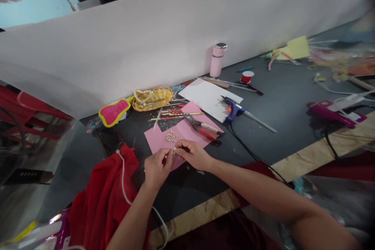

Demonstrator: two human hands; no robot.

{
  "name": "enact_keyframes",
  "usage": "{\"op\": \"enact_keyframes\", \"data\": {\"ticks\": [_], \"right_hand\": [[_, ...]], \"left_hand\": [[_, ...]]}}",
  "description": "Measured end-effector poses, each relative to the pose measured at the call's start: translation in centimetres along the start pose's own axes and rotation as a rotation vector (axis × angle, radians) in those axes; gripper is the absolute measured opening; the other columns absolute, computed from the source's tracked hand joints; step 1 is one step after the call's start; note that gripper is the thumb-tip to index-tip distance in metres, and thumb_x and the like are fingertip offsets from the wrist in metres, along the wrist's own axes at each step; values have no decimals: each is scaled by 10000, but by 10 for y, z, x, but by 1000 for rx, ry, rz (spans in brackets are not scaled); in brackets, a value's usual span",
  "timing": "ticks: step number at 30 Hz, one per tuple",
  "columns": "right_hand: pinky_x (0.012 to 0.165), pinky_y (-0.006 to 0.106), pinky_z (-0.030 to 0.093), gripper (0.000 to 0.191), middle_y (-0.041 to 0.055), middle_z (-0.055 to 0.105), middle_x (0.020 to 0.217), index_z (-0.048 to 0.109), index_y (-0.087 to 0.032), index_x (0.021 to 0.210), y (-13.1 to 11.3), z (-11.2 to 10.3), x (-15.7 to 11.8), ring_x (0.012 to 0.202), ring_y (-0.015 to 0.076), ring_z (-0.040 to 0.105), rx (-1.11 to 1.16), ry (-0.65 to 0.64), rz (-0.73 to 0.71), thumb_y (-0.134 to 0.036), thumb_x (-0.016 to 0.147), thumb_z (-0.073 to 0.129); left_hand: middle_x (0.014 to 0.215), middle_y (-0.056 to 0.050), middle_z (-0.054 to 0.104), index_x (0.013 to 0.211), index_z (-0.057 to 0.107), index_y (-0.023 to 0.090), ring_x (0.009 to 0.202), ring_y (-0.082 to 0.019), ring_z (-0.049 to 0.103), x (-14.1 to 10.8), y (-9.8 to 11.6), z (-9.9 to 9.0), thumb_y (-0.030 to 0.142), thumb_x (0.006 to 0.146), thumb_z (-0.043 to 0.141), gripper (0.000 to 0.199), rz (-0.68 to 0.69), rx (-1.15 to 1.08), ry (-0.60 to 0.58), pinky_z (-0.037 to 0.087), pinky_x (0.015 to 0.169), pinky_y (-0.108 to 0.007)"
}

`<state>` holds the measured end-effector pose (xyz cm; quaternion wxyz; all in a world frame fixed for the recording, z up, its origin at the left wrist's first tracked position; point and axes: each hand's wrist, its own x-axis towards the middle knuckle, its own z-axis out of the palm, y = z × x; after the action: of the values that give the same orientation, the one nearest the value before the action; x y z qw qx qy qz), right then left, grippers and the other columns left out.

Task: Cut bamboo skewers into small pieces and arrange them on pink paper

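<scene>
My left hand (158, 167) and my right hand (193, 154) meet over a pink paper sheet (154, 139) near the table's front edge. Between their fingertips is a small pale piece (175, 149), pinched from both sides; its exact kind is too small to make out. Just beyond the fingers, a little heap of similar pale pieces (171, 136) lies on the pink paper. Pliers with red and white handles (205, 133) rest on the paper to the right of the heap. Several thin sticks (175, 115), some red-patterned, lie behind it.
A blue glue gun (234, 109) lies on white paper (202, 93), its cord trailing toward the front edge. Farther back stand a pink bottle (217, 62) and a red spool (247, 77). A wicker basket (162, 97) and red cloth (99, 187) are left. A purple glue gun (334, 112) lies right.
</scene>
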<state>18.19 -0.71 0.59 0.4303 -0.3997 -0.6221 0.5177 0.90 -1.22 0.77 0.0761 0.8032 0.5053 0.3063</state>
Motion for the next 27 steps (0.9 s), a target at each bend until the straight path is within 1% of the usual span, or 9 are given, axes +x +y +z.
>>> {"op": "enact_keyframes", "data": {"ticks": [7,16,19,22,27], "right_hand": [[607,226,385,277,-5,557,719,599,-151,839,-1,0,1,656,112,481,51,-11,19,-418,865,528],[628,237,399,275,0,560,727,595,-164,833,2,1,2,675,123,488,-4,-7,7,-420,879,506],[606,232,386,266,-6,548,711,594,-163,825,1,1,2,659,119,473,-28,-7,13,-406,883,503],[589,226,375,264,-9,544,709,599,-163,834,0,0,2,650,115,462,-42,-7,20,-404,883,503],[603,227,378,272,-5,553,720,601,-159,842,0,0,2,658,116,471,-36,-13,12,-406,885,497]], "left_hand": [[641,-4,688,803,657,179,525,-103,601,0,0,0,298,861,512,196,22,36,17,390,532,-195],[656,-3,690,811,654,186,544,-109,611,1,-2,2,318,865,507,205,-7,46,-4,397,539,-201],[648,-4,688,802,651,188,541,-112,610,0,-2,2,318,869,501,209,-6,45,-12,395,537,-203],[640,-7,686,794,651,188,538,-114,608,0,-2,1,324,873,495,222,-1,46,-5,392,533,-204],[635,-7,683,801,654,185,531,-110,604,0,-1,1,327,872,497,223,1,45,2,391,534,-201]]}}
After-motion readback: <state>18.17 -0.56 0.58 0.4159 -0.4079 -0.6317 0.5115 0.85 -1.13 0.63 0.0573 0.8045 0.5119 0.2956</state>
